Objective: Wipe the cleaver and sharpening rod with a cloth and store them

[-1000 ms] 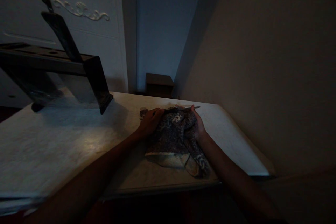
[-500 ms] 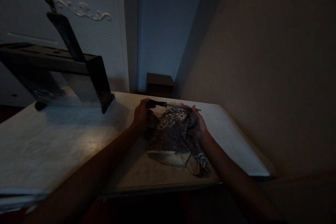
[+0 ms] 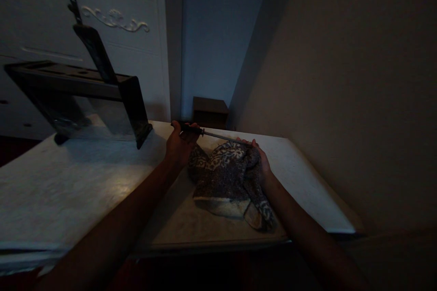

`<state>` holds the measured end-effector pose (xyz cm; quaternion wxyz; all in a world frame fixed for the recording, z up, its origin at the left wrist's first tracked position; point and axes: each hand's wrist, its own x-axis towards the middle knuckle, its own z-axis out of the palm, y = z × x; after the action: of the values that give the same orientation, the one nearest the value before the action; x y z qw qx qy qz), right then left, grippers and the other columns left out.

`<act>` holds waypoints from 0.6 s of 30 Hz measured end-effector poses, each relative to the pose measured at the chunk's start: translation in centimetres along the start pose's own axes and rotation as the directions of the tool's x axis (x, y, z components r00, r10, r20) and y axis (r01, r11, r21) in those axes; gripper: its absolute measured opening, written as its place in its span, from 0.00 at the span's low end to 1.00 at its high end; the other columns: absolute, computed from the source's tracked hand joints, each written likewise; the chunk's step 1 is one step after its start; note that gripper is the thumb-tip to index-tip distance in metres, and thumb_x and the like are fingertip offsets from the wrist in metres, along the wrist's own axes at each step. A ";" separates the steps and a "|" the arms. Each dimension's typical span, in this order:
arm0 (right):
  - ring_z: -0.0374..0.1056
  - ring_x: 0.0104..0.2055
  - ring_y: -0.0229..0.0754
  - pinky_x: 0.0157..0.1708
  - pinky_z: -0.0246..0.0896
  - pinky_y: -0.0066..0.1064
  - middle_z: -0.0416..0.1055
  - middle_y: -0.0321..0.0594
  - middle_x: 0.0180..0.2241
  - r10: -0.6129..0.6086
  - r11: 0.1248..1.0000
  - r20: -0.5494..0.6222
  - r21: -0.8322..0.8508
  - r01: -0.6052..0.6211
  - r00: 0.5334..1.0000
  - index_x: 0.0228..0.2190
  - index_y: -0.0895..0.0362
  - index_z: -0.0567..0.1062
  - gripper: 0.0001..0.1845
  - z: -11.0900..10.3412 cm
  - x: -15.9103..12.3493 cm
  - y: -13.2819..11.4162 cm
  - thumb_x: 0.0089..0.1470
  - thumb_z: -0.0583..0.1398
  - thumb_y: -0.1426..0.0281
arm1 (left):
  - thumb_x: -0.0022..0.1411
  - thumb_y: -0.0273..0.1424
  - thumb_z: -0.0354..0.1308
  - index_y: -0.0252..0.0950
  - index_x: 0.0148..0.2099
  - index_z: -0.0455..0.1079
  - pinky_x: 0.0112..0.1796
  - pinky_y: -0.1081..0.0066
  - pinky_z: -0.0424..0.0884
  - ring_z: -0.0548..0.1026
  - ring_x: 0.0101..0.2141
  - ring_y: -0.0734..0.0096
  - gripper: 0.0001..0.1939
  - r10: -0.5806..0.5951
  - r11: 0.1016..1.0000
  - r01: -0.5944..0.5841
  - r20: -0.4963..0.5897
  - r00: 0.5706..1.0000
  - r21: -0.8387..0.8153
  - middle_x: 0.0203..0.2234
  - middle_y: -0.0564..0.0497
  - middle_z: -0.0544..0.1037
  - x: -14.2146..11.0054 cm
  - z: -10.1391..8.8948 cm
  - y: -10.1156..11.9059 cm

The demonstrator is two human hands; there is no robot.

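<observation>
My left hand holds the black handle of a sharpening steel, with the thumb along the handle and the fingers beneath it. From a small guard, the thin metal rod slopes slightly down to the right. At its far end, my right hand grips the rod's tip together with a fold of a brown knitted garment with a pale pattern. The garment hangs and spreads over the table between both hands, its light lining showing at the lower edge. Its folds partly hide the right fingers.
A knife block with clear sides stands at the left of the pale table; a dark-handled tool sticks up from it. Beyond the table is a small brown cabinet. A wall rises along the right side.
My left hand has moved left and slightly up, drawing the sharpening steel with it, so more of the rod shows. My right hand stays near its place. The view has shifted slightly.
</observation>
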<state>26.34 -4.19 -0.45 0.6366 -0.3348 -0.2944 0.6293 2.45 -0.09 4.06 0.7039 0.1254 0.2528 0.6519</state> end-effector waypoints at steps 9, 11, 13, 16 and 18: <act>0.77 0.39 0.49 0.40 0.74 0.39 0.80 0.37 0.31 0.043 0.998 -0.072 -0.046 -0.046 0.996 0.38 0.53 0.75 0.16 1.0 -0.6 1.0 0.50 0.66 0.56 | 0.58 0.28 0.65 0.35 0.40 0.64 0.43 0.66 0.76 0.80 0.35 0.70 0.13 0.215 0.965 -0.223 0.070 0.974 0.137 0.32 0.49 0.81 0.7 -0.8 -0.6; 0.78 0.38 0.49 0.38 0.75 0.39 0.80 0.37 0.30 0.034 0.998 -0.071 -0.046 -0.037 0.997 0.38 0.54 0.75 0.17 0.9 -0.6 1.2 0.50 0.66 0.57 | 0.56 0.24 0.66 0.35 0.43 0.62 0.43 0.65 0.76 0.81 0.34 0.70 0.17 0.231 0.959 -0.240 0.074 0.970 0.151 0.33 0.48 0.81 0.7 -0.9 -0.7; 0.78 0.37 0.50 0.38 0.75 0.40 0.80 0.38 0.30 0.043 0.998 -0.046 -0.044 -0.045 0.998 0.38 0.54 0.76 0.17 0.8 -0.6 1.2 0.50 0.66 0.57 | 0.55 0.24 0.67 0.35 0.45 0.62 0.42 0.65 0.77 0.81 0.34 0.70 0.19 0.233 0.956 -0.241 0.063 0.970 0.166 0.33 0.47 0.81 0.6 -0.8 -0.8; 0.78 0.38 0.51 0.37 0.75 0.41 0.80 0.39 0.31 0.083 0.995 -0.011 -0.055 -0.084 0.996 0.36 0.54 0.76 0.16 0.5 -0.6 1.3 0.50 0.66 0.56 | 0.54 0.26 0.68 0.34 0.45 0.63 0.41 0.66 0.77 0.81 0.34 0.70 0.19 0.246 0.949 -0.252 0.055 0.968 0.189 0.33 0.47 0.81 0.2 -0.7 -0.9; 0.77 0.39 0.52 0.38 0.75 0.41 0.80 0.40 0.32 0.090 0.995 -0.011 -0.043 -0.091 0.996 0.36 0.54 0.77 0.15 0.5 -0.4 1.5 0.50 0.65 0.57 | 0.54 0.28 0.69 0.34 0.43 0.63 0.40 0.67 0.77 0.81 0.34 0.69 0.19 0.270 0.939 -0.280 0.078 0.960 0.199 0.33 0.46 0.81 0.0 -0.8 -0.8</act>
<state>25.07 -4.61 -1.31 0.6014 -0.3646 -0.2895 0.6493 2.74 -0.32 2.97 0.5950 0.2486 0.2821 0.7104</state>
